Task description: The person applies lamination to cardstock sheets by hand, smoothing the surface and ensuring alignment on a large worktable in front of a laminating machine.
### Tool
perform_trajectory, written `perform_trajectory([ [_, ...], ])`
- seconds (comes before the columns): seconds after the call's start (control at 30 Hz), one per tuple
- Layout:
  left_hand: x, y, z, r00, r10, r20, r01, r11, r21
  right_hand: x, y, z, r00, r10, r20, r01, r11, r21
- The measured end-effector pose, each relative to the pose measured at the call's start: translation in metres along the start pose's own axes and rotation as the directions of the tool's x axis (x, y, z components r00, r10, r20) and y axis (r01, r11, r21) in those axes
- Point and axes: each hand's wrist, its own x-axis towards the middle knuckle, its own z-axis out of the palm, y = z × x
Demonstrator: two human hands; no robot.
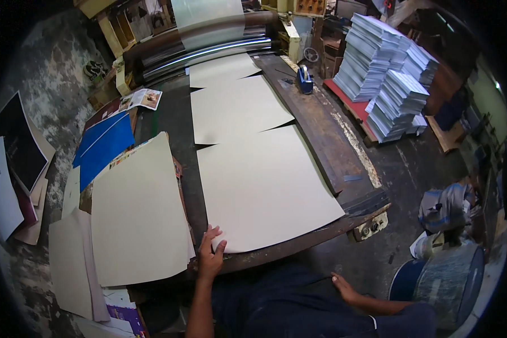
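My left hand (210, 258) touches the near left corner of a large cream board sheet (265, 188) on the machine table. Its thumb and fingers are apart at that corner and do not wrap round it. Farther along the table, a second sheet (239, 112) and a third sheet (219, 72) lie in line, with dark wedge-shaped gaps at the joins. The third reaches toward the shiny rollers (208, 52). Over beside my dark clothing, my right hand (345, 288) is off the table, its visible fingers stretched out and holding nothing I can see.
Left of the table stands a stack of similar boards (138, 217), with blue sheets (104, 143) behind it. A blue tape dispenser (305, 80) sits on the table's right side. Tall paper stacks (372, 56) stand at the far right, and a drum (448, 284) at the near right.
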Motion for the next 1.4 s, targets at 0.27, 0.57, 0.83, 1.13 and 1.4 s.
perform_trajectory([
  [0.27,-0.02,0.093,-0.028,0.97,0.228,0.082,-0.239,0.958,0.159,-0.008,-0.013,0.002,0.996,-0.087,0.016,0.088,0.996,-0.029],
  [0.57,-0.016,0.106,-0.13,0.998,0.071,0.0,-0.067,0.946,0.318,0.001,-0.005,-0.002,0.996,-0.08,0.048,0.086,0.988,-0.129],
  [0.83,-0.028,0.059,-0.14,0.986,-0.16,-0.048,0.162,0.987,0.025,0.083,-0.194,0.022,0.688,-0.545,0.479,0.726,0.52,-0.451],
  [1.13,-0.034,0.059,-0.083,0.929,-0.087,-0.36,0.247,0.87,0.427,0.334,-0.455,0.173,0.255,-0.924,0.283,0.749,0.004,-0.662],
  [1.4,-0.038,0.07,-0.086,0.883,-0.271,-0.384,0.398,0.865,0.305,0.457,-0.502,0.052,0.675,-0.705,-0.219,0.092,0.375,-0.922],
])
